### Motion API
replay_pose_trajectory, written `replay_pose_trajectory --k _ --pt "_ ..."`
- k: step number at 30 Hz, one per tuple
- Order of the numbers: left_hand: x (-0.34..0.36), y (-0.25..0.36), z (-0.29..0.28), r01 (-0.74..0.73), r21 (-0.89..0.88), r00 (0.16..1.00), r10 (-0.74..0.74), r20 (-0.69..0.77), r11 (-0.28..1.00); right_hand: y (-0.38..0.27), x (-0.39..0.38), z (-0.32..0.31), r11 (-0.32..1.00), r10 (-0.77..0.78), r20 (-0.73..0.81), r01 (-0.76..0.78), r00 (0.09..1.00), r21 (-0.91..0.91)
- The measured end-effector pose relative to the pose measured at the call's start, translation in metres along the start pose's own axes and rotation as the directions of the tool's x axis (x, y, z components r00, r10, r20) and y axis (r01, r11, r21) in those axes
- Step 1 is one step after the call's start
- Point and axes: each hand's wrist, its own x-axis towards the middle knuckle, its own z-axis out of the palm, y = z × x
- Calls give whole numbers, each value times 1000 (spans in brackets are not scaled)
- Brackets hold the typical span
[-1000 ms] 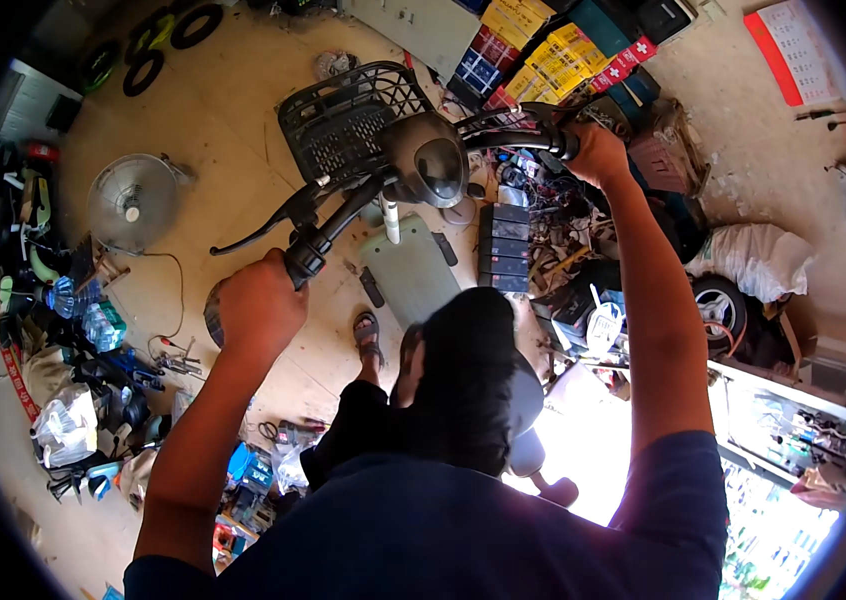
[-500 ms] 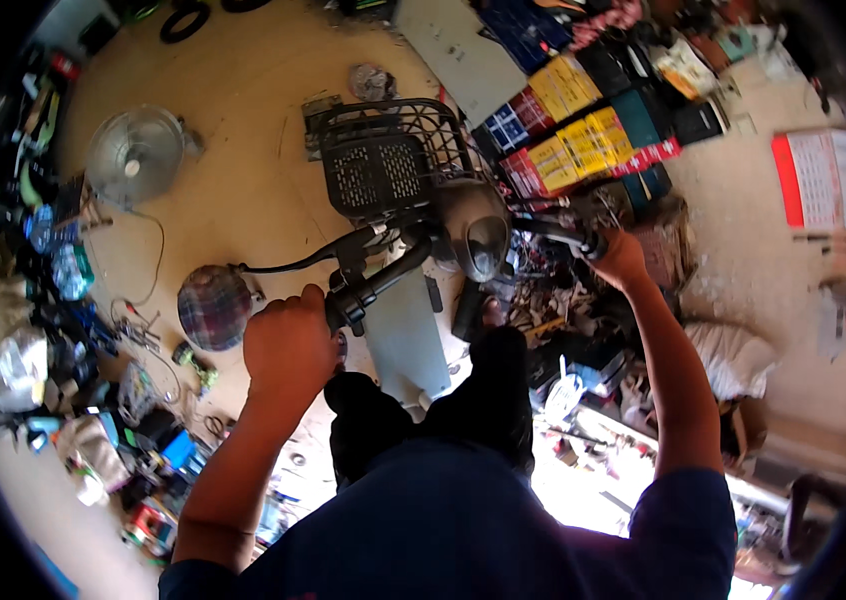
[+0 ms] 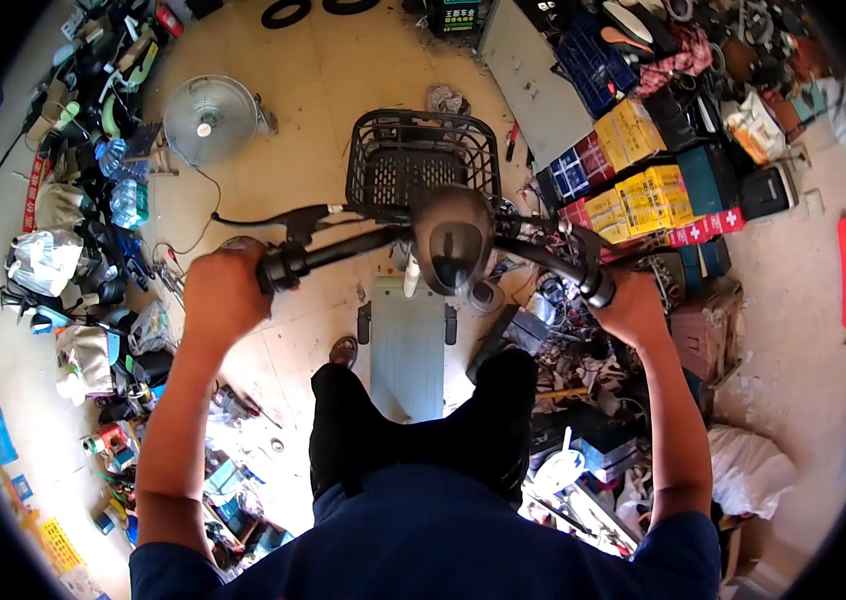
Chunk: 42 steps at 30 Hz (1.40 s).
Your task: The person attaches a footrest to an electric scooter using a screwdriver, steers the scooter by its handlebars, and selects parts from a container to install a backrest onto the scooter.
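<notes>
The handlebar [image 3: 358, 245] of an electric scooter lies almost level across the middle of the head view. My left hand [image 3: 226, 298] is closed round its left grip. On the opposite side, my right hand [image 3: 633, 310] wraps the right grip. A brake lever [image 3: 273, 222] sticks out ahead of my left hand. Between the grips sits a dark, rounded console [image 3: 451, 240], and beyond it a black wire basket [image 3: 423, 170]. Below the console runs the grey-green footboard [image 3: 408, 350], with my dark-trousered legs at its near end and one sandalled foot beside it.
A fan [image 3: 208, 120] stands on the floor, far left, its cable trailing. Bottles, bags and parts crowd the left wall. To the right are stacked yellow boxes [image 3: 633, 205], a leaning board [image 3: 538, 85] and heaped scrap [image 3: 583, 370]. Tyres [image 3: 286, 14] lie at the far edge.
The handlebar and basket have swung from a leftward turn to nearly straight. My left hand has moved left and forward, my right hand back toward me. Both still hold the grips.
</notes>
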Motion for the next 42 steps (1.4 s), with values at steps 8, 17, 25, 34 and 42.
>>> replay_pose_trajectory --k 8,17,25,34,42 --pt "-18 8 11 42 79 980 -26 -196 996 -8 -11 3 996 -5 -142 -8 990 -91" --pt "-43 18 21 99 61 937 -73 -340 993 -13 -21 19 989 41 -292 -80 956 -124" --pt "-53 15 29 147 52 940 -123 -319 988 -13 -9 14 982 25 -337 -86 941 -167" --pt "-42 20 21 135 77 951 -107 -290 988 -20 -29 13 979 105 -328 -155 939 -131" --pt "-38 18 24 116 85 941 -82 -330 990 -17 -30 18 981 99 -360 -153 928 -122"
